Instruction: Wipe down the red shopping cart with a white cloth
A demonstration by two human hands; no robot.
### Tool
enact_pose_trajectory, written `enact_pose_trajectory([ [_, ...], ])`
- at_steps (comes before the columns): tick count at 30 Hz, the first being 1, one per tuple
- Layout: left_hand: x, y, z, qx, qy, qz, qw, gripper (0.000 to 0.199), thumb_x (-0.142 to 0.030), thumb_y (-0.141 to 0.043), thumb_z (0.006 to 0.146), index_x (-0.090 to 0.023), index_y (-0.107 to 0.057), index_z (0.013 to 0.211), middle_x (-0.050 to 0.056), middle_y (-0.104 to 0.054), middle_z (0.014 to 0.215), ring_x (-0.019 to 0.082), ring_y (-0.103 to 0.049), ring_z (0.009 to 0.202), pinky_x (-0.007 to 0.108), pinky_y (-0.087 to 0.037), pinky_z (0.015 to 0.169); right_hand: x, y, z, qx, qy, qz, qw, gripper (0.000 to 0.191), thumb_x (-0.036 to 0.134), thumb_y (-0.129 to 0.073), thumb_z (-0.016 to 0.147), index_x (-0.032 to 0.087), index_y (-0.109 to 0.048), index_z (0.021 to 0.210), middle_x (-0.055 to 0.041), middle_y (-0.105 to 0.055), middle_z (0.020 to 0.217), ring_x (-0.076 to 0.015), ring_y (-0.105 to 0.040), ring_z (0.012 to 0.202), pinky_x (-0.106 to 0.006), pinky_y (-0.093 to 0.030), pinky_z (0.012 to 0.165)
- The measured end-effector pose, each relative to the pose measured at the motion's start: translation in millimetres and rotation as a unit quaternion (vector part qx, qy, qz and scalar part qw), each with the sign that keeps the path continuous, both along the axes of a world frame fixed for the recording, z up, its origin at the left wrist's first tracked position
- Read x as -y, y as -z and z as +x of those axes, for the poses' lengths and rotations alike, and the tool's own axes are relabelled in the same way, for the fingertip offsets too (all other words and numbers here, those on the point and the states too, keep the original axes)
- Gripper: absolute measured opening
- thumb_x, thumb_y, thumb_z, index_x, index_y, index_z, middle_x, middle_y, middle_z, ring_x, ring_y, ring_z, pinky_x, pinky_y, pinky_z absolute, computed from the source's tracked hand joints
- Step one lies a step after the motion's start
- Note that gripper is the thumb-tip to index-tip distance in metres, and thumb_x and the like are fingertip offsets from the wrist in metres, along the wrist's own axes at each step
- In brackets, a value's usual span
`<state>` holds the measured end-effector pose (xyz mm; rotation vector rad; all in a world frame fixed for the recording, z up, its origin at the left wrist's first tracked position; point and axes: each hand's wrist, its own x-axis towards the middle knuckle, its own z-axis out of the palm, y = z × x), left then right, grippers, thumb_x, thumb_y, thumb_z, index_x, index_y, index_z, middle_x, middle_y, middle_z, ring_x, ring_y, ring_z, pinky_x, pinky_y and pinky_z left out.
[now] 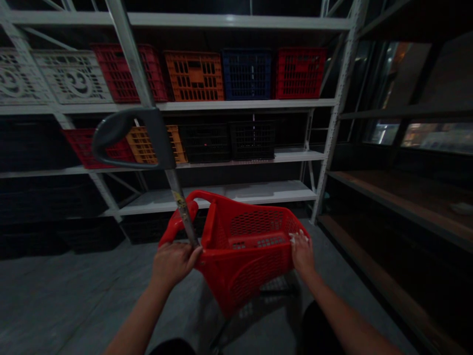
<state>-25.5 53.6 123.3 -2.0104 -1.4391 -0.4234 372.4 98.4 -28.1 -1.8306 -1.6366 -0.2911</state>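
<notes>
**in hand now:** I stand behind a red plastic cart basket with both hands on it, facing the shelves.
**left hand:** closed, my fingers wrapped around a steel pole where it meets the near corner of the basket.
**right hand:** spread narrow over the far right rim, fingertips hooked over the edge; I cannot tell whether I am gripping or only resting there.
**pole:** rises from the basket's left side to a grey loop handle, with a small yellow label low on the steel.
**in the basket:** I can make out only its perforated red walls and slotted floor.
**beyond the basket, top shelf:** two white crates, a red crate, an orange crate, a blue crate and another red crate, side by side.
**beyond the basket, next shelf down:** a red crate, an orange crate and two black crates.
**right of the basket:** a wooden shelf in dim light.
**under the basket:** a grey concrete floor.
</notes>
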Motion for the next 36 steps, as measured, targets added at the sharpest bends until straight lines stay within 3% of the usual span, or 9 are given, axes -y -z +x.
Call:
enact_pose_trajectory([
  [6, 1, -1.8, 0, -0.006, 0.005, -0.003, 1.000, 0.047, -0.047, -0.033, 0.084, -0.020, -0.061, 0.058, 0.005, -0.066, 0.061, 0.019, -0.060, 0.060, 0.031, -0.035, 0.061, 20, -24.5, -152, -0.055, -0.171, 0.045, 0.983, 0.036, 0.022, -0.028, 0.091, 0.018, -0.054, 0.117, -0.0083, -0.057, 0.119, -0.0216, -0.039, 0.121, -0.048, -0.013, 0.107],
  [9, 2, -2.6, -1, -0.018, 0.000, 0.004, 1.000, 0.048, -0.047, -0.032, 0.085, -0.020, -0.060, 0.058, 0.004, -0.066, 0.059, 0.018, -0.060, 0.060, 0.030, -0.035, 0.061, 28, -39.5, -192, -0.059, -0.230, 0.035, 0.971, 0.037, 0.026, -0.032, 0.091, 0.022, -0.048, 0.124, -0.0065, -0.054, 0.123, -0.0207, -0.038, 0.122, -0.048, -0.007, 0.108],
  [12, 2, -2.6, -2, -0.021, 0.000, 0.005, 1.000, 0.049, -0.047, -0.031, 0.085, -0.019, -0.061, 0.058, 0.004, -0.066, 0.060, 0.018, -0.060, 0.060, 0.030, -0.036, 0.061, 28, -44.6, -172, -0.035, -0.238, 0.002, 0.971, 0.037, 0.024, -0.033, 0.091, 0.023, -0.045, 0.126, -0.0064, -0.055, 0.123, -0.0209, -0.042, 0.119, -0.053, 0.003, 0.106],
  [17, 2, -0.6, 2, -0.004, -0.008, -0.016, 1.000, 0.051, -0.050, -0.031, 0.085, -0.020, -0.062, 0.058, 0.005, -0.066, 0.062, 0.020, -0.061, 0.062, 0.032, -0.035, 0.062, 24, -37.1, -119, -0.028, -0.131, -0.028, 0.991, 0.035, 0.019, -0.032, 0.090, 0.019, -0.054, 0.117, -0.0090, -0.059, 0.116, -0.0229, -0.046, 0.115, -0.058, 0.005, 0.103],
  [21, 2, 1.5, 7, 0.007, -0.022, -0.018, 1.000, 0.051, -0.050, -0.031, 0.084, -0.019, -0.062, 0.059, 0.006, -0.067, 0.062, 0.021, -0.061, 0.063, 0.033, -0.034, 0.062, 29, -48.7, -165, -0.058, -0.173, 0.000, 0.983, 0.034, 0.019, -0.031, 0.091, 0.024, -0.054, 0.116, -0.0062, -0.060, 0.114, -0.0208, -0.048, 0.111, -0.057, 0.002, 0.104],
  [25, 1, 2.1, 7, 0.010, -0.018, -0.012, 1.000, 0.047, -0.046, -0.032, 0.084, -0.019, -0.063, 0.061, 0.006, -0.067, 0.064, 0.021, -0.061, 0.064, 0.033, -0.035, 0.063, 38, -82.1, -238, -0.101, -0.271, 0.031, 0.957, 0.031, 0.023, -0.034, 0.091, 0.027, -0.051, 0.117, -0.0024, -0.061, 0.109, -0.0179, -0.051, 0.104, -0.051, -0.003, 0.107],
  [28, 0, 2.0, 5, 0.003, -0.020, -0.005, 1.000, 0.046, -0.044, -0.032, 0.084, -0.019, -0.063, 0.062, 0.006, -0.067, 0.064, 0.021, -0.061, 0.064, 0.033, -0.035, 0.065, 42, -98.0, -258, -0.098, -0.327, 0.049, 0.939, 0.029, 0.023, -0.037, 0.091, 0.027, -0.050, 0.117, -0.0008, -0.060, 0.110, -0.0162, -0.050, 0.105, -0.048, -0.001, 0.108],
  [32, -1, 1.7, 4, 0.000, -0.022, -0.012, 1.000, 0.049, -0.050, -0.031, 0.084, -0.019, -0.062, 0.060, 0.005, -0.067, 0.064, 0.021, -0.061, 0.064, 0.033, -0.035, 0.064, 36, -80.6, -221, -0.041, -0.342, 0.038, 0.938, 0.036, 0.019, -0.038, 0.089, 0.028, -0.044, 0.123, -0.0005, -0.056, 0.119, -0.0160, -0.048, 0.109, -0.051, 0.008, 0.106],
  [36, -1, 1.0, 4, -0.004, -0.019, -0.016, 1.000, 0.051, -0.052, -0.030, 0.085, -0.020, -0.062, 0.060, 0.005, -0.066, 0.062, 0.021, -0.061, 0.063, 0.033, -0.034, 0.063, 22, -39.7, -132, 0.008, -0.255, 0.009, 0.967, 0.041, 0.012, -0.035, 0.086, 0.026, -0.048, 0.122, -0.0026, -0.057, 0.119, -0.0173, -0.049, 0.110, -0.054, 0.010, 0.104],
])
